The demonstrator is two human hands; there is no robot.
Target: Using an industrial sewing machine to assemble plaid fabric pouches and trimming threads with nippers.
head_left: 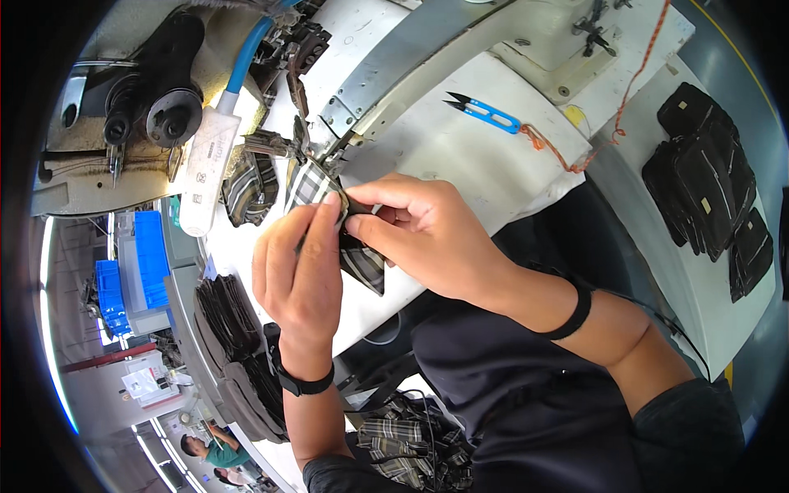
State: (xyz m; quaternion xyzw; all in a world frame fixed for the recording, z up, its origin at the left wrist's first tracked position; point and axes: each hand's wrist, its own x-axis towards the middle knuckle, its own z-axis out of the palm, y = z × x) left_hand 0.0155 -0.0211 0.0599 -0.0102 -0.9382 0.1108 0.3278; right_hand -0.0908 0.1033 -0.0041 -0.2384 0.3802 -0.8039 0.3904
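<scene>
Both hands meet in front of the sewing machine, pinching a small plaid fabric piece in black, grey and white. My left hand grips its upper edge between thumb and fingers. From the right, my right hand pinches a dark part of the same cloth close to the left fingertips. One end of the cloth reaches up toward the machine's presser foot area, and its lower corner hangs over the white table. The fingers hide the folded middle.
Blue-handled thread snips lie on the white bed, tied to an orange cord. Stacks of dark fabric pieces sit at right and left. More plaid cloth is heaped by my lap. People are in the background.
</scene>
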